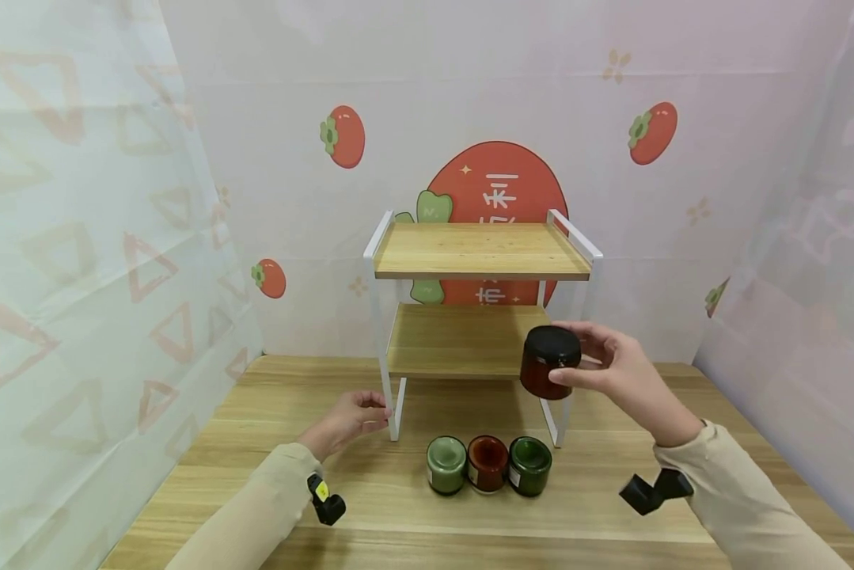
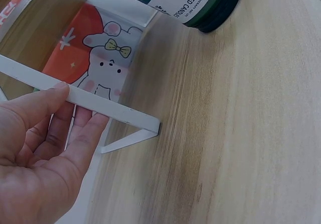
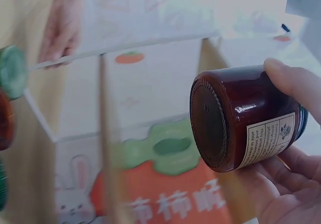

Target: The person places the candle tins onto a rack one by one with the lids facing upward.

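In the head view my right hand [image 1: 622, 372] holds a dark red scented candle jar [image 1: 544, 375] with a black lid, upright before the right side of the middle shelf. The right wrist view shows that jar [image 3: 246, 118] with its bottom toward the shelf and a printed label on its side. My left hand [image 1: 351, 419] pinches the front left leg [image 2: 118, 109] of the white-framed wooden shelf rack [image 1: 482, 252] between thumb and fingers. Three candle jars stand side by side before the rack: light green [image 1: 446, 467], red-brown [image 1: 487, 465] and dark green [image 1: 529, 467].
The rack has a top board with white side rails and a middle board [image 1: 462, 340]. It stands on a wooden table [image 1: 291, 538]. Printed cloth walls [image 1: 270, 174] enclose the back and both sides.
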A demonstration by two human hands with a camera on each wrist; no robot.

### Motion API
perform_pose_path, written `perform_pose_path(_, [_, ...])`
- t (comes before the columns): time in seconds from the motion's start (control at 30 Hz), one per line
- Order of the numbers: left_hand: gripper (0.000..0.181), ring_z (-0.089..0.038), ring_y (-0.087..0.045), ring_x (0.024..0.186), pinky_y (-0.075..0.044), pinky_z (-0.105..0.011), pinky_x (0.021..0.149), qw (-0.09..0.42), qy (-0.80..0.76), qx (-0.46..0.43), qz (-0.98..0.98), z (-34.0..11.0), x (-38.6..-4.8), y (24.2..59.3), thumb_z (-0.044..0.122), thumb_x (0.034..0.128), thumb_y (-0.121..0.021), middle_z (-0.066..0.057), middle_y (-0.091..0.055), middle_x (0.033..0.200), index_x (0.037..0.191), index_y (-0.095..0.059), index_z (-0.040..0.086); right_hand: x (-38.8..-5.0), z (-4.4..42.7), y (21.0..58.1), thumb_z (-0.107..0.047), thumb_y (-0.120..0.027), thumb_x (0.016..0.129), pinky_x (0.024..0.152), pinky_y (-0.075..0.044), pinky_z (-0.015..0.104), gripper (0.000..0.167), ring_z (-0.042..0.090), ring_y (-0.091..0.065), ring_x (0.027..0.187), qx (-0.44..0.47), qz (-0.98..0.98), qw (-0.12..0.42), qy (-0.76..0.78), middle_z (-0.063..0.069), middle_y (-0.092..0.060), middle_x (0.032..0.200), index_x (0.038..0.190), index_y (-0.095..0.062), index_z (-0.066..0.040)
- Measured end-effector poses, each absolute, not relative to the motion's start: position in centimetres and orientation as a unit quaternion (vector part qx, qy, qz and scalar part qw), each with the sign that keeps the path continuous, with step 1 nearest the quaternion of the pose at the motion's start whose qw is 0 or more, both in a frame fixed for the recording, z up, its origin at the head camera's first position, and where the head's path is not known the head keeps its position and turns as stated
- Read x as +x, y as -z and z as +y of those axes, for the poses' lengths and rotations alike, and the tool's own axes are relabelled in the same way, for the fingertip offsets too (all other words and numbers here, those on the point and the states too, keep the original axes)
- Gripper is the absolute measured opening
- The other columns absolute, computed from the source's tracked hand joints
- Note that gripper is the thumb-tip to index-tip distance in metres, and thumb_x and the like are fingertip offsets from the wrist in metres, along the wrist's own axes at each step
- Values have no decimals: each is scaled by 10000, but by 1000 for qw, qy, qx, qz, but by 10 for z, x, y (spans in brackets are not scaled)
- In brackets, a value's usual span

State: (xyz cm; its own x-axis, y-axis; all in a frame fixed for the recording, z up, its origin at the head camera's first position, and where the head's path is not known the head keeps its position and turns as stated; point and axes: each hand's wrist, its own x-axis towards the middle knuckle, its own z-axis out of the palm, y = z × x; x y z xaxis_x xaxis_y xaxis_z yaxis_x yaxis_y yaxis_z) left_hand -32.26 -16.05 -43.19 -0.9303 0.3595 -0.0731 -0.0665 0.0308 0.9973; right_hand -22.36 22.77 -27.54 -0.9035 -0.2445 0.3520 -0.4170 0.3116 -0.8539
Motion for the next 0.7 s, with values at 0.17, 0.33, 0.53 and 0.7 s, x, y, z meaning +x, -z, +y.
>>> perform_pose_path(0.17, [116, -219, -609, 985, -564, -298, 889, 159, -691, 105, 698, -161, -323, 432, -16, 917, -605, -52, -564, 953, 997, -522, -27, -225, 223, 249, -127, -769, 829, 773, -580, 215, 574, 19, -653, 996, 210, -813, 96, -535, -107, -645, 1128, 1339, -514, -60])
perform_pose_path(0.33, [100, -203, -610, 978, -564, -290, 884, 158, -693, 107, 696, -161, -322, 431, -16, 919, -604, -41, -558, 945, 976, -522, -7, -231, 214, 223, -176, -777, 829, 791, -576, 215, 592, 25, -642, 1038, 210, -816, 103, -529, -46, -647, 1188, 1354, -515, -94])
perform_pose_path(0.53, [105, -194, -610, 978, -562, -287, 887, 156, -691, 110, 697, -161, -322, 432, -14, 927, -594, -39, -555, 952, 999, -518, -22, -238, 199, 195, -231, -798, 809, 841, -543, 189, 589, 43, -641, 1046, 185, -822, 116, -527, 20, -666, 1202, 1333, -542, -152])
perform_pose_path(0.7, [108, -192, -612, 976, -560, -289, 893, 156, -690, 109, 698, -161, -322, 431, -19, 926, -591, -42, -554, 956, 1002, -515, -30, -241, 186, 177, -299, -808, 794, 903, -500, 275, 606, 93, -637, 1065, 181, -829, 121, -515, 40, -667, 1208, 1326, -542, -179])
